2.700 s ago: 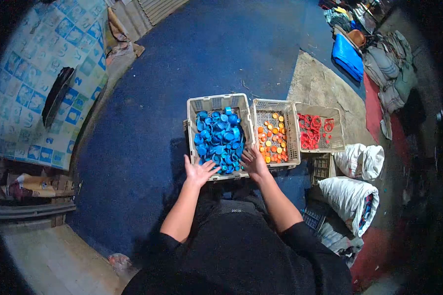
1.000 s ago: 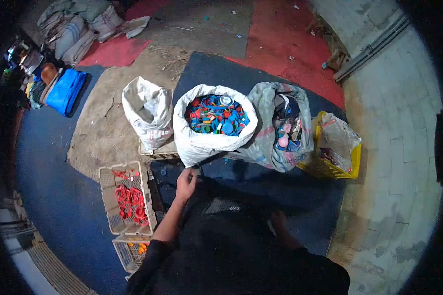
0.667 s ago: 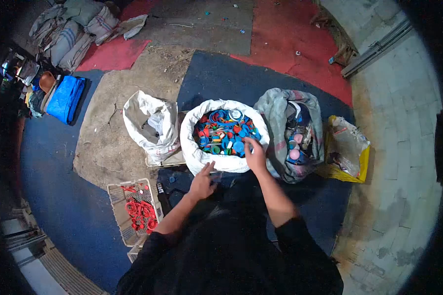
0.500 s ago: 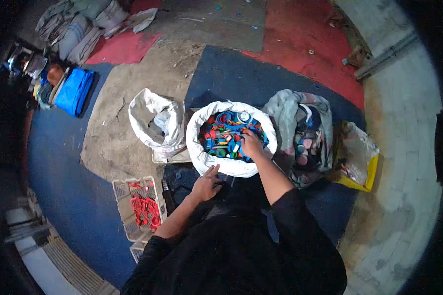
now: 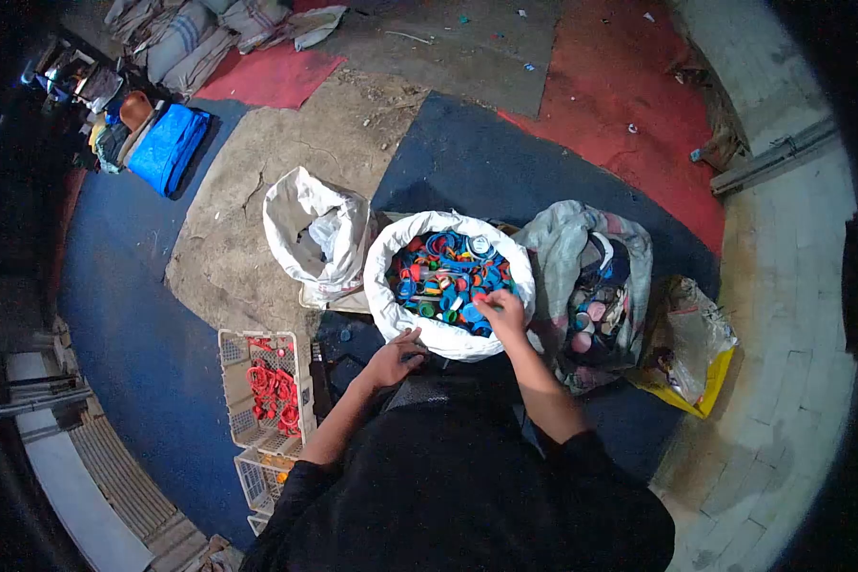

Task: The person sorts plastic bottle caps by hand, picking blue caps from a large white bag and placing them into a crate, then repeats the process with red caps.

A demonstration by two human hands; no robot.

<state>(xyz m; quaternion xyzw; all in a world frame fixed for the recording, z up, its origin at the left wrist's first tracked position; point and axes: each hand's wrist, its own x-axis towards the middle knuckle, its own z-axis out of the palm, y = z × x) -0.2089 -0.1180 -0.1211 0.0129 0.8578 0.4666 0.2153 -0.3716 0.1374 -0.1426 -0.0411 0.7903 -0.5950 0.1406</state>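
A white sack (image 5: pixel 379 286) with a rolled rim stands in front of me, full of mixed plastic caps (image 5: pixel 440 276) in blue, red, green and white. My right hand (image 5: pixel 503 313) is over the near right part of the caps. Its thumb and forefinger are pinched on a small red cap (image 5: pixel 480 298). My left hand (image 5: pixel 389 364) is at the near left of the sack, fingers apart and their tips touching the rim. Nothing shows in it.
To the left stand a white sack (image 5: pixel 286 253) with clear plastic inside and a crate (image 5: pixel 305 381) with red pieces. On the right are a grey sack (image 5: pixel 543 229) of mixed items and a yellow container (image 5: pixel 705 391). A folded blue tarp (image 5: pixel 170 148) lies far left.
My right hand has drawn back from the middle of the caps toward the near right rim, a red cap now at its fingertips. My left hand stays by the rim. The view has shifted.
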